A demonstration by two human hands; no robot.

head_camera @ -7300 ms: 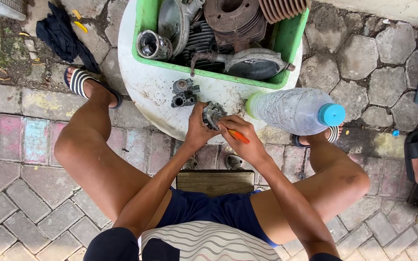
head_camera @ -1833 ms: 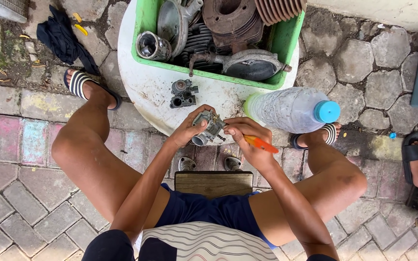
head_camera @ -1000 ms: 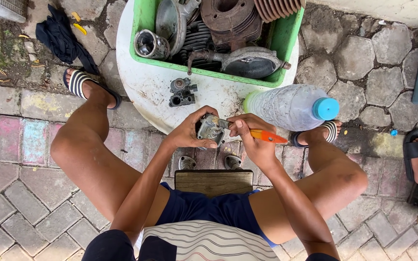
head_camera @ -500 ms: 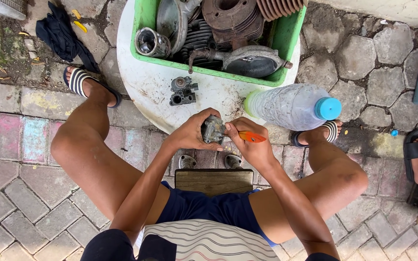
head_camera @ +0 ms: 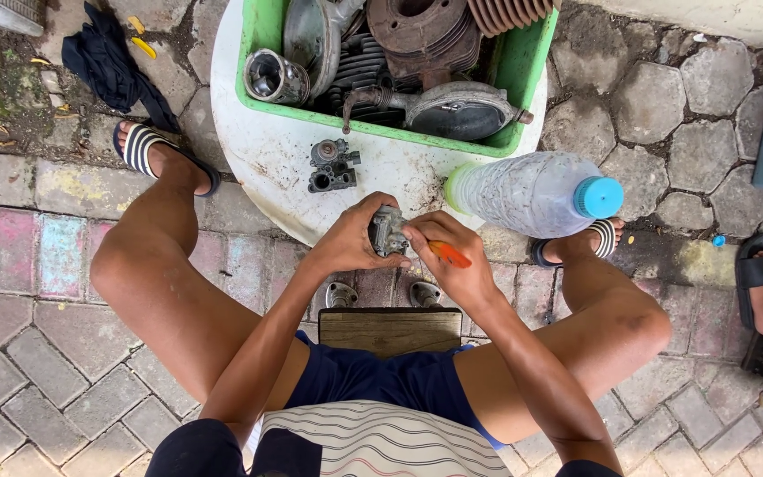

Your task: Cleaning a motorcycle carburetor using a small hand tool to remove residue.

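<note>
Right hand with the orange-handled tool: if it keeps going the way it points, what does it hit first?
The right hand points left, straight at the small grey metal part gripped by the left hand. That part comes first; it already looks in contact, though depth is unclear.

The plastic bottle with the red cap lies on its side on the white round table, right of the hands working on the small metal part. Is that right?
Not quite: the cap is blue, not red. The head view shows the plastic bottle lying on its side on the white round table, to the right of the left hand and right hand working on the small metal part.
</note>
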